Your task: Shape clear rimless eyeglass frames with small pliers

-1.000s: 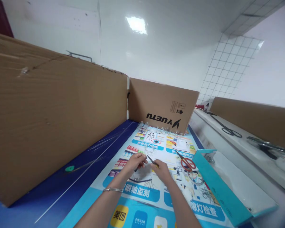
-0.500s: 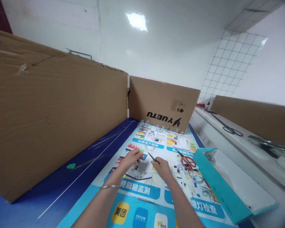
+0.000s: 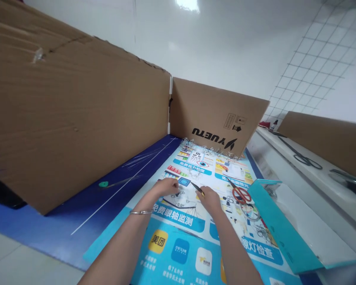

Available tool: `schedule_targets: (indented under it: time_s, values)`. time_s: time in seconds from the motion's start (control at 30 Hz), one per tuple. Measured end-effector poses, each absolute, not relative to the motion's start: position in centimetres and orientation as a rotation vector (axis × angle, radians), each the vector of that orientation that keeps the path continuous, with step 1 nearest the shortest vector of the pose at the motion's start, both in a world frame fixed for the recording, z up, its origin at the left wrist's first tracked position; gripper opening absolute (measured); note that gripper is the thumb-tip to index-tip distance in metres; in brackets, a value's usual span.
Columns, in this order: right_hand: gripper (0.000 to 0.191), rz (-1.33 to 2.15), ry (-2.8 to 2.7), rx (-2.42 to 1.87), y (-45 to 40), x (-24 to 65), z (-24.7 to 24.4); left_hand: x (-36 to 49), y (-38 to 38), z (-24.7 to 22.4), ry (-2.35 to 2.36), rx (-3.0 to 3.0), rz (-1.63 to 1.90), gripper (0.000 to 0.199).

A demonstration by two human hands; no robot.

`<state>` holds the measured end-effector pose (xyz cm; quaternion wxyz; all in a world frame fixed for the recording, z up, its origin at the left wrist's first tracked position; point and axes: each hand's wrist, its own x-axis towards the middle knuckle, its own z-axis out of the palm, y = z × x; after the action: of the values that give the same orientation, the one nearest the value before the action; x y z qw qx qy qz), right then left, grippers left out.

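My left hand [image 3: 167, 186] is over the middle of the printed poster [image 3: 178, 233], its fingers curled together; whatever they pinch is too small to make out. To its right, my right hand [image 3: 210, 198] grips a slim pointed tool [image 3: 198, 188] with a dark tip directed up and left, toward the left hand. The two hands are apart. Small clear beads or bits [image 3: 182, 201] lie on the poster beside the left fingers. Red-handled scissors [image 3: 241, 194] rest right of my right hand, next to a round clear roll [image 3: 250, 212].
A teal open box [image 3: 287, 229] stands at the right. Cardboard panels [image 3: 86, 107] rise at the left and back [image 3: 216, 107]. Wiry clear scraps [image 3: 210, 151] line the back panel. A green-handled tool [image 3: 103, 184] lies left; more scissors [image 3: 307, 161] sit on the white ledge.
The view has tilted downward and shifted left, so the table contents appear moved. My left fingers look more closed. My right hand still holds the pointed tool.
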<state>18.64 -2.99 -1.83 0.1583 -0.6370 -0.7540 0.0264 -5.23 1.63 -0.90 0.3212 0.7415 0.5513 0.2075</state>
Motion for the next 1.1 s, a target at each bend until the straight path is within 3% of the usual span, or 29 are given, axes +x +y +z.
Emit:
schedule_targets:
  time_s: [0.27,0.77,1.1]
  values:
    - [0.032,0.059,-2.177,-1.81,-2.8,18.5,-1.8,-3.8,1.5,-2.1,1.478,1.965,0.622,0.004]
    - [0.032,0.079,-2.129,-1.766,-2.8,18.9,-2.1,-3.5,1.5,-1.8,1.336,1.687,0.631,0.015]
    - [0.028,0.175,-2.02,-1.693,-2.9,18.8,-2.2,-2.9,1.8,-1.2,1.206,1.399,0.868,0.014]
